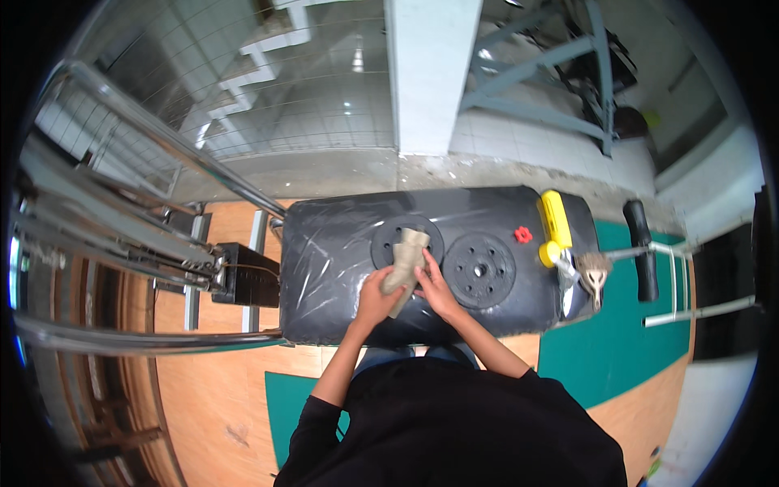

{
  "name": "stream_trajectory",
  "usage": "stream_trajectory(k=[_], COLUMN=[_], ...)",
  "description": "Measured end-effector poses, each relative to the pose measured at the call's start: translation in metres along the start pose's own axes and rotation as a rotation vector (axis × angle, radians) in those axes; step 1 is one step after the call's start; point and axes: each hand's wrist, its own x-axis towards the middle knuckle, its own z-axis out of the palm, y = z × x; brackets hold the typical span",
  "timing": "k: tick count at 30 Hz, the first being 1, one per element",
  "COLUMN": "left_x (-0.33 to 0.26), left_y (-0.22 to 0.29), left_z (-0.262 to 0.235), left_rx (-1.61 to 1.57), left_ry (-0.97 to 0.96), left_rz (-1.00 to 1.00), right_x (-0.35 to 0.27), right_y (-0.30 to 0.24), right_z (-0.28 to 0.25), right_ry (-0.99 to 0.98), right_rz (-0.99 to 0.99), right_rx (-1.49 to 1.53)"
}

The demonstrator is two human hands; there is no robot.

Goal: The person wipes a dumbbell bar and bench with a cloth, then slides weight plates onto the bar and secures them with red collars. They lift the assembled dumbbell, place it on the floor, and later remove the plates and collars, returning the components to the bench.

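A crumpled beige cloth [407, 258] is bunched up between my two hands, over a black padded bench [333, 235]. My left hand [376, 299] grips its lower left side, with a loose end hanging below. The fingers of my right hand [435, 290] press on its right side. Beneath the cloth lies one dark round weight plate [385, 240], partly covered. A second weight plate [480, 271], with a ring of holes around its hub, lies flat just right of my right hand.
Toward the bench's right end lie a red star-shaped knob [522, 234], a yellow bottle [555, 217] and a brush [595, 272]. Chrome rails [178, 146] and machine parts stand at the left. A white pillar [430, 81] rises behind. Green matting [633, 341] covers floor at right.
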Motion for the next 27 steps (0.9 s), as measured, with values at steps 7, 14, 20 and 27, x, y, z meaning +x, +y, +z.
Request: stream_trajectory(k=[7, 14, 20, 27], left_x=[0.019, 0.085, 0.093, 0.096], left_y=[0.038, 0.017, -0.008, -0.012], left_z=[0.053, 0.096, 0.111, 0.101], left_rx=[-0.255, 0.455, 0.469, 0.518], left_ry=[-0.806, -0.583, -0.647, -0.693], left_rz=[0.146, 0.217, 0.230, 0.318], right_x=[-0.031, 0.017, 0.054, -0.032], right_y=[0.057, -0.042, 0.023, 0.043], right_z=[-0.116, -0.149, -0.122, -0.106], right_ry=[0.441, 0.582, 0.653, 0.135], right_rz=[-0.007, -0.070, -0.283, -0.454], right_rx=[-0.560, -1.333, -1.703, -1.730])
